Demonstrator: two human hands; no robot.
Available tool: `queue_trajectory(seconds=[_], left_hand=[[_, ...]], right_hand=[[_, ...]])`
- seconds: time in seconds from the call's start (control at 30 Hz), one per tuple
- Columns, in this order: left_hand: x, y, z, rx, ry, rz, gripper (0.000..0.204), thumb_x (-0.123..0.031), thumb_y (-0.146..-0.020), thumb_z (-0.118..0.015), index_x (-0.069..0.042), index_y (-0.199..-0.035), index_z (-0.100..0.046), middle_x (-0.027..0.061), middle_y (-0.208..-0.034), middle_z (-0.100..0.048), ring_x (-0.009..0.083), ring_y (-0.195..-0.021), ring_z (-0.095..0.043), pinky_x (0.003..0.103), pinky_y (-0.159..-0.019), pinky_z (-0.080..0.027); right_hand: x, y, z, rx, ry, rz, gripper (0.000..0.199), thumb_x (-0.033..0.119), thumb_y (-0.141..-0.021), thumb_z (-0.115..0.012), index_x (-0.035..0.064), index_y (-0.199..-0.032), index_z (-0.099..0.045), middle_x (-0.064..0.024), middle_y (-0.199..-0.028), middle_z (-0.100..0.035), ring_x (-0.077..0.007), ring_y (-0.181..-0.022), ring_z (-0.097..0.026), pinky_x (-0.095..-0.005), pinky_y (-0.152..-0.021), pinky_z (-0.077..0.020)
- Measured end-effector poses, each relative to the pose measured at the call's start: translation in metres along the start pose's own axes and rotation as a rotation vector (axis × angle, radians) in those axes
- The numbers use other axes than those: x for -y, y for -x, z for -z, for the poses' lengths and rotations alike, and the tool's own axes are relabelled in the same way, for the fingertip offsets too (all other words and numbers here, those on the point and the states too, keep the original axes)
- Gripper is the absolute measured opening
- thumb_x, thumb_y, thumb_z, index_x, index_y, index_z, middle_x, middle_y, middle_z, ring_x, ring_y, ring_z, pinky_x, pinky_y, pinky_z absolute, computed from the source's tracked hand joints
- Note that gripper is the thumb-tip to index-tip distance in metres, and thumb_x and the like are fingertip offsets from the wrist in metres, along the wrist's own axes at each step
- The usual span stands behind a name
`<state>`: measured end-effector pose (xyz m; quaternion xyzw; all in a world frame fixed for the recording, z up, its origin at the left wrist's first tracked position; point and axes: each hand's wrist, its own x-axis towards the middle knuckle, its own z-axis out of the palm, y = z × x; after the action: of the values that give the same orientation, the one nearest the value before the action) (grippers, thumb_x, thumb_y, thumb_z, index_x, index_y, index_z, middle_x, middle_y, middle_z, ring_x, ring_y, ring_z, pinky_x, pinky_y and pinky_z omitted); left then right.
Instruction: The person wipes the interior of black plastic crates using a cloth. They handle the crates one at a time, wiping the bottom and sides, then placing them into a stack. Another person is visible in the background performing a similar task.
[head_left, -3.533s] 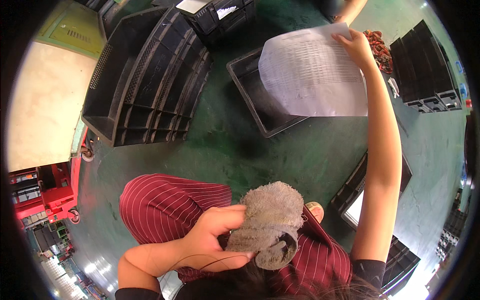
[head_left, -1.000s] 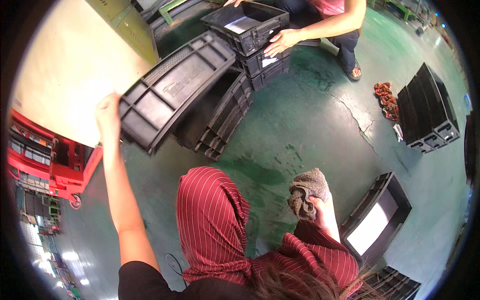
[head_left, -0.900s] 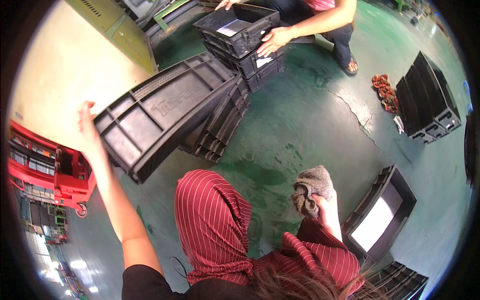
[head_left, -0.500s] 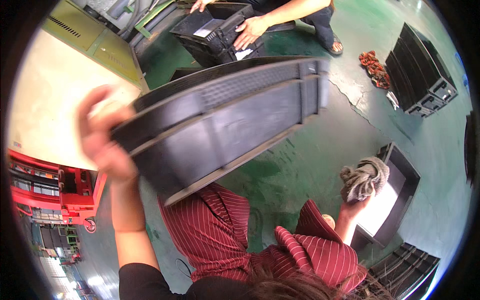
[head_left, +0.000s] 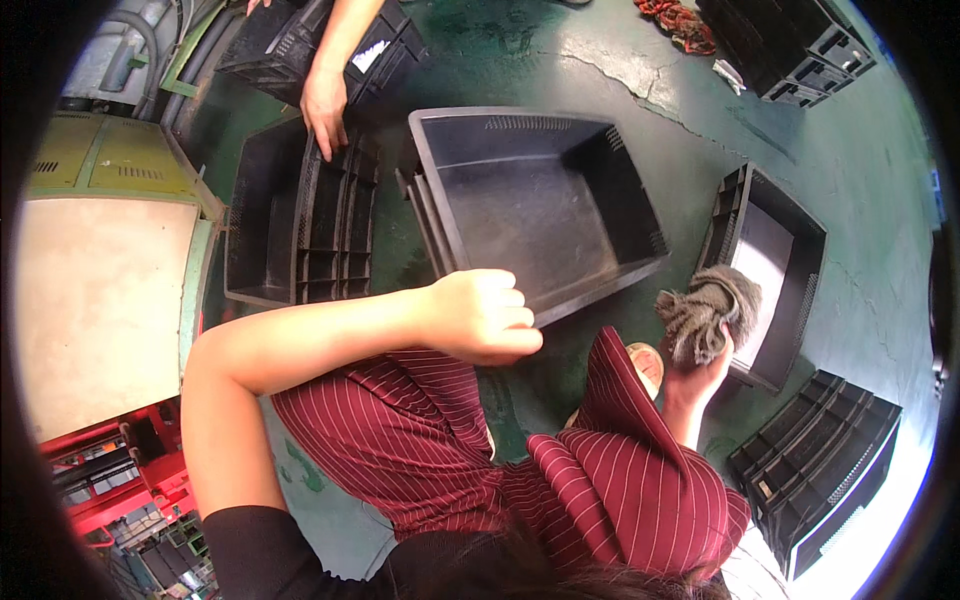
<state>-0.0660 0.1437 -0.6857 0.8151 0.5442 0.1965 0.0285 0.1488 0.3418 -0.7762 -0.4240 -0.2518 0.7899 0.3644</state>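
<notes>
My left hand (head_left: 487, 318) is closed at the near corner of a black plastic crate (head_left: 520, 205), seemingly gripping its rim; the fingertips are hidden. The crate's open side faces up toward me, showing bare inner walls and floor. A bunched grey cloth (head_left: 708, 312) is in my right hand (head_left: 700, 375), fingers wrapped round it. Beside that hand lies another black crate (head_left: 800, 290) with a white sheet inside.
At the far left another person's hand (head_left: 325, 105) touches a tipped black crate (head_left: 262, 215). Stacked crates (head_left: 790, 45) stand far right, with orange-red material (head_left: 680, 22) nearby. A ribbed crate (head_left: 820, 460) lies at the near right. A yellow-green cabinet (head_left: 110, 155) borders the left.
The crate at my left hand has turned from side-on to open side up, and that hand moved right. My right hand keeps the cloth. The other person's hand has moved to the tipped crate.
</notes>
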Motion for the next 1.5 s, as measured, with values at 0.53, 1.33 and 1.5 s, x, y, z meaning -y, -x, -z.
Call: queue_trajectory(seconds=[0.53,1.33,1.5], left_hand=[[0.092,0.116,-0.05,-0.288,-0.083,1.122,0.067,-0.042,-0.065,-0.067,-0.007,-0.116,-0.04,0.0161,-0.114,-0.043,0.0324,-0.11,-0.039,0.043,-0.09,-0.032],[0.058,-0.009,0.001,-0.218,-0.4,0.102,0.012,-0.017,-0.061,-0.054,-0.014,-0.061,-0.042,-0.0015,-0.058,-0.037,0.0135,-0.056,-0.045,0.025,-0.047,-0.038],[0.039,0.005,-0.044,-0.007,-0.35,-0.026,0.009,-0.017,-0.061,-0.051,-0.015,-0.061,-0.042,-0.0022,-0.059,-0.038,0.0107,-0.056,-0.044,0.022,-0.047,-0.037]], right_hand=[[-0.041,-0.01,-0.023,0.132,0.182,-0.084,0.031,0.012,-0.077,-0.052,0.0012,-0.106,-0.048,-0.0093,-0.097,-0.056,-0.0202,-0.086,-0.056,-0.0327,-0.075,-0.0468],[0.041,0.002,0.001,-0.019,0.078,0.608,0.044,0.02,-0.076,-0.052,0.0015,-0.115,-0.04,-0.0135,-0.109,-0.048,-0.0258,-0.097,-0.051,-0.0383,-0.083,-0.0442],[0.02,0.001,-0.01,-0.218,0.045,0.287,0.035,0.025,-0.082,-0.048,0.0034,-0.11,-0.046,-0.0103,-0.107,-0.051,-0.0231,-0.099,-0.051,-0.0377,-0.085,-0.0431]])
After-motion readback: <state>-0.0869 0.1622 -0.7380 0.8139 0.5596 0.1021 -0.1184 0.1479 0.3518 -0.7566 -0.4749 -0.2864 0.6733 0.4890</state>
